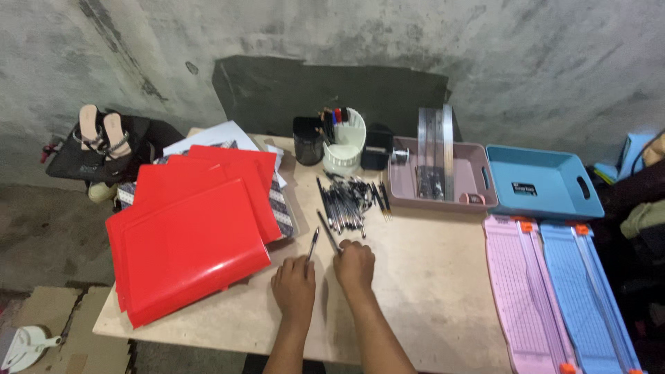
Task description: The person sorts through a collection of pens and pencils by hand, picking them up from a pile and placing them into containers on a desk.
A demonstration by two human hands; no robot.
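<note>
Left hand [294, 285] grip grasping a pen [312, 244], right hand [354, 264] grip grasping another pen [327, 230], both just below the pen pile [352, 197], red folders [187, 235] left of it

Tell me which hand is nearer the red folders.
Left. The left hand rests just beside the lower right edge of the red folders, holding a pen; the right hand sits farther right, also holding a pen.

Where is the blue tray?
In the head view, the empty blue tray sits at the table's far right, beside the pink tray that holds metal rulers, just beyond the blue paper trimmer.
</note>
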